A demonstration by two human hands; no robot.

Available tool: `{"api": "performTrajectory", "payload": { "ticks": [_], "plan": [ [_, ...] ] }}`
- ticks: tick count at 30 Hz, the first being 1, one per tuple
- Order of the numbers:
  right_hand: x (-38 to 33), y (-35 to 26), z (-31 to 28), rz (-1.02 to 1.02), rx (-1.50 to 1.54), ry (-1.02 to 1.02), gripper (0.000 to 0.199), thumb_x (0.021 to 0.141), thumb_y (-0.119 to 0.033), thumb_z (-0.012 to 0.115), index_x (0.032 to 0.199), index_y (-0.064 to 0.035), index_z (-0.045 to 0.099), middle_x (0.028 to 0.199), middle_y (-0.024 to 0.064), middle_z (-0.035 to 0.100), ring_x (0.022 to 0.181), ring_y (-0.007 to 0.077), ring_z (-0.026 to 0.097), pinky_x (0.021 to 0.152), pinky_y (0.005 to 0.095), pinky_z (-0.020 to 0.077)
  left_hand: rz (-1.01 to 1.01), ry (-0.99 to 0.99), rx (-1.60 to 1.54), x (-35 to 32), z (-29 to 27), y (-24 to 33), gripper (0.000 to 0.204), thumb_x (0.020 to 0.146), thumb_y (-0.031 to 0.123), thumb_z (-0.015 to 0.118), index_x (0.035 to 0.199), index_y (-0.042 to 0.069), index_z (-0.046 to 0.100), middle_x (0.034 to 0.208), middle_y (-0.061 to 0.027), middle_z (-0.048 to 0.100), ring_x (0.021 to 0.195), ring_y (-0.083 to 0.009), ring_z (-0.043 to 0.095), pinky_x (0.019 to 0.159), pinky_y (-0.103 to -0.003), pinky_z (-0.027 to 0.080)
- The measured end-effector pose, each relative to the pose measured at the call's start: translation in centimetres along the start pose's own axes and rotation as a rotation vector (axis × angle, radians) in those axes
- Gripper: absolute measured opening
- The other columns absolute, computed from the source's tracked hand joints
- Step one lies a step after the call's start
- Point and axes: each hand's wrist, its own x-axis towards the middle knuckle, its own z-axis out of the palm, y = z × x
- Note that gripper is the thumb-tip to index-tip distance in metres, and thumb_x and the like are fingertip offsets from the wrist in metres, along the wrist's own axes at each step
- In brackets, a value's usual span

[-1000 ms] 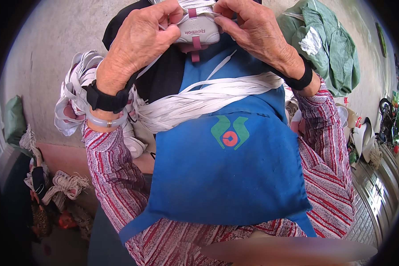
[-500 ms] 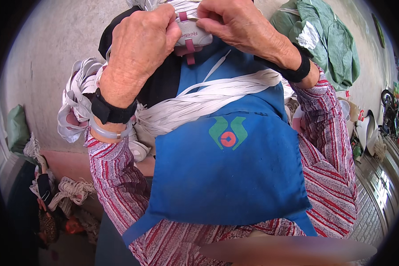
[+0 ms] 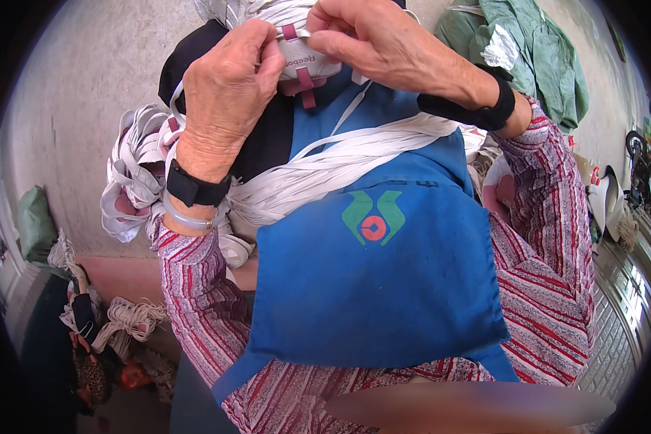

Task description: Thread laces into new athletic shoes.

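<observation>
Grey floor (image 3: 116, 65) beyond left hand (image 3: 228, 76) and right hand (image 3: 372, 42), both in pinches, seemingly on shoelace (image 3: 303, 33).

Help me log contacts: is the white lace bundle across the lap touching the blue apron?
Touching. The head view shows the lace bundle lying across the apron, its strands resting on the cloth.

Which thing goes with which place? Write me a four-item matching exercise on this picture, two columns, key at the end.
Things
1. Shoe
2. Bundle of white laces
3. Pale bangle
4. Large green cloth

Places
A. At the upper right of the picture
B. Between the left hand and right hand
C. Around the left wrist
D. Stretched across the blue apron

Pairs: 1-B; 2-D; 3-C; 4-A
</observation>
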Motion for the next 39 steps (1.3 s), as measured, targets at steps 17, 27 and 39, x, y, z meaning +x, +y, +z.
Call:
{"api": "performTrajectory", "payload": {
  "ticks": [17, 27, 39],
  "plan": [
    [0.8, 3.9, -3.0, -0.859, -1.045, -0.161, 0.018, 0.076, -0.014, 0.056, 0.084, 0.0009, 0.05, 0.051, 0.0038, 0.044, 0.04, 0.0181, 0.054, 0.033, 0.0318, 0.0391, 0.325, -0.068, 0.176, -1.1, 1.5, -0.4, 0.013, 0.078, 0.01, 0.065, 0.086, 0.01, 0.055, 0.073, -0.0036, 0.054, 0.061, -0.0177, 0.062, 0.049, -0.027, 0.048],
    [-3.2, 6.3, -1.8, -0.633, -1.047, 0.092, 0.032, 0.077, -0.009, 0.063, 0.109, -0.0096, 0.056, 0.093, 0.0045, 0.052, 0.07, 0.0193, 0.06, 0.057, 0.0289, 0.0493, -0.476, -0.275, -0.125, -5.3, -6.8, -1.7, 0.017, 0.09, 0.009, 0.051, 0.103, 0.003, 0.061, 0.085, -0.0142, 0.065, 0.077, -0.022, 0.064, 0.071, -0.032, 0.048],
    [-3.5, 4.4, -1.1, -0.345, -0.73, 0.191, 0.02, 0.085, -0.017, 0.061, 0.1, -0.0055, 0.054, 0.079, 0.0089, 0.049, 0.061, 0.0251, 0.056, 0.05, 0.0339, 0.045, -0.528, 0.658, 0.691, -20.3, -26.2, -14.7, 0.022, 0.088, 0.012, 0.056, 0.104, -0.003, 0.057, 0.087, -0.0092, 0.064, 0.072, -0.016, 0.058, 0.067, -0.026, 0.049]
  ]
}}
